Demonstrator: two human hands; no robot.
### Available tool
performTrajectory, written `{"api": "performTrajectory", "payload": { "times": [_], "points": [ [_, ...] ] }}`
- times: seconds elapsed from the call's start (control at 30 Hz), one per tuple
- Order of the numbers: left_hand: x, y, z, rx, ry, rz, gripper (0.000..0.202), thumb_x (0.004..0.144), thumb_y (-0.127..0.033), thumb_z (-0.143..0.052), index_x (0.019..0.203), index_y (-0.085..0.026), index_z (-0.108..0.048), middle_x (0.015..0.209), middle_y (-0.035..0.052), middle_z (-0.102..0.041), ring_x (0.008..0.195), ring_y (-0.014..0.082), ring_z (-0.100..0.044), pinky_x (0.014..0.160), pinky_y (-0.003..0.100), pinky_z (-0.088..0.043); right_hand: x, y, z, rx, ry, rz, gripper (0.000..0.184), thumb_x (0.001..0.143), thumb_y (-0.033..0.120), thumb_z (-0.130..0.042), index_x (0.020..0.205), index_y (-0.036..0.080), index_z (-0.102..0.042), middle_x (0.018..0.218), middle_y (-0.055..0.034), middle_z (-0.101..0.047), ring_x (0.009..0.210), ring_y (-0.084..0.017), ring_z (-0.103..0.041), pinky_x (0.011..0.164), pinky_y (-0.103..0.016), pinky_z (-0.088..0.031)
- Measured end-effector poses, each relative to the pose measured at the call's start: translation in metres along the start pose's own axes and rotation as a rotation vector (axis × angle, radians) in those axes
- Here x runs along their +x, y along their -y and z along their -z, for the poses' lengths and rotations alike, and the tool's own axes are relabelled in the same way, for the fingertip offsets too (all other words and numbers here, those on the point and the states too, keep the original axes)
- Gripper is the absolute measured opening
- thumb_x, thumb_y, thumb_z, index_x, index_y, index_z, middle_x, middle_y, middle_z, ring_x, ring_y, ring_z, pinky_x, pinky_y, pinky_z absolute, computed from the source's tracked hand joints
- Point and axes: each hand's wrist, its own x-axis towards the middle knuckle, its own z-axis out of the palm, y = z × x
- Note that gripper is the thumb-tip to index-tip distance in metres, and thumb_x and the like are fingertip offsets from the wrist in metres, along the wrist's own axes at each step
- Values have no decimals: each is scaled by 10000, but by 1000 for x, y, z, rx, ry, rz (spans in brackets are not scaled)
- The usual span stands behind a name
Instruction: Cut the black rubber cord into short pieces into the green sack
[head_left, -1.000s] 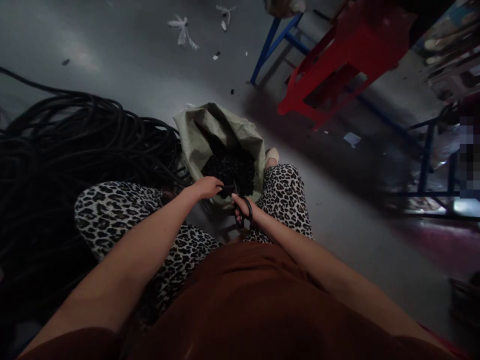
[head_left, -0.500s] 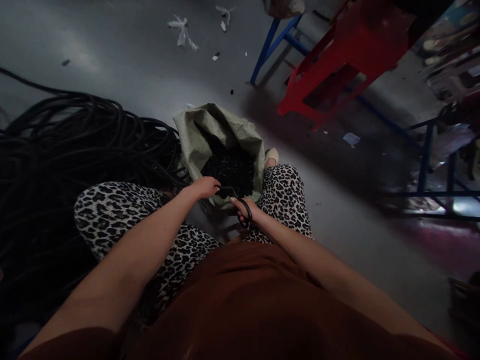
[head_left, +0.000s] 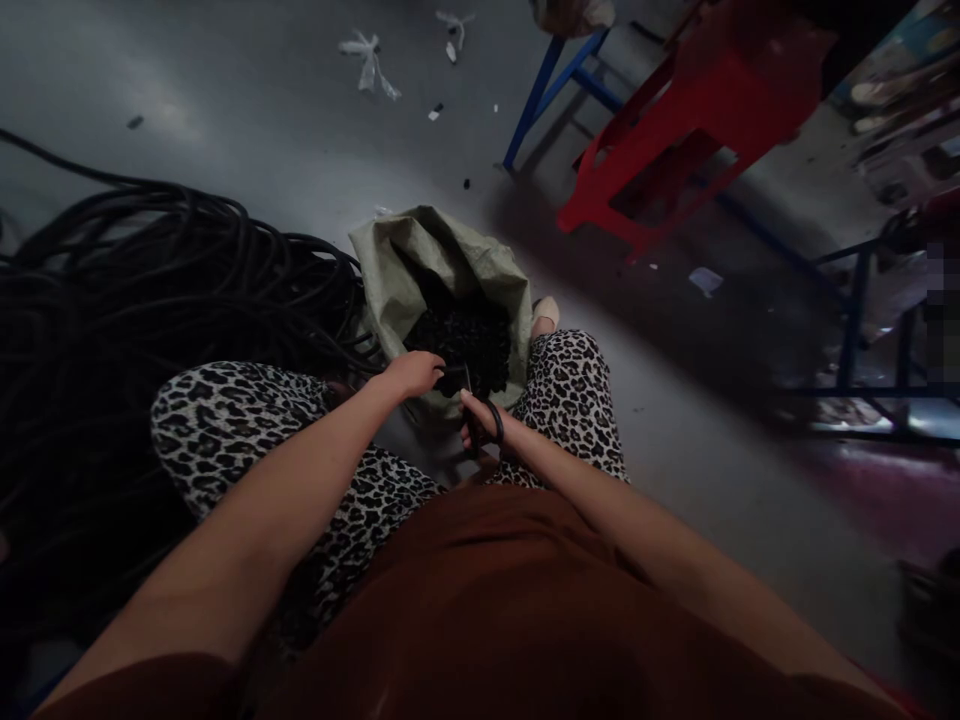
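Observation:
My left hand (head_left: 417, 374) is closed on a black cord (head_left: 453, 371), whose short end sticks out toward the right over the mouth of a pale green woven sack (head_left: 376, 262). My right hand (head_left: 481, 416) grips black-handled scissors (head_left: 497, 424) close to the sack's near rim. Their thin blade points away from me and meets or nearly meets the cord's end; the exact contact is too dark to tell. Inside the sack lies a heap of small black pieces (head_left: 480, 335). The sack stands open between my knees.
To the left, a large tangle of black cord (head_left: 187, 260) spreads over the floor. A red plastic stool (head_left: 697, 130) and a blue metal frame (head_left: 534, 100) stand ahead on the right. Plastic scraps (head_left: 366, 62) litter the grey floor.
My right hand has turned the scissors slightly, and their handles look closer together, with the blade more upright. My left hand has barely shifted, still holding the cord.

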Motion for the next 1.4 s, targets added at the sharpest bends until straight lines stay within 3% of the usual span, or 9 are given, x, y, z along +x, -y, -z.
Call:
{"api": "performTrajectory", "payload": {
  "times": [0.7, 1.17, 1.4],
  "points": [
    [-1, -4, 0, -45, 82, -61, 325, 861, -299, -495, 1139, -292, -663, 1132, 15, -691, 1058, 188, -607, 879, 239, -448, -5, 5, -1, -15, -4, -41, 589, 907, 634, -412, 1213, 139, -499, 616, -21, -621, 457, -150, -613, 425, -219, -474],
    [0, -1, -1, -32, 49, -102, 335, 866, -317, -453, 1117, -269, -669, 1056, 25, -712, 970, 186, -633, 794, 230, -457, -6, 7, -2, 45, -48, 35, 472, 932, 577, -423, 1034, 125, -518, 516, 13, -551, 387, -127, -559, 369, -198, -449],
    [-3, -1, 4, -40, 77, -77, 352, 859, -284, -458, 1148, -238, -654, 1081, 40, -702, 971, 188, -630, 800, 232, -461, -5, 7, 0, 31, -39, 28, 471, 932, 581, -418, 1039, 136, -525, 518, 8, -562, 383, -122, -550, 378, -198, -451]
  ]
}}
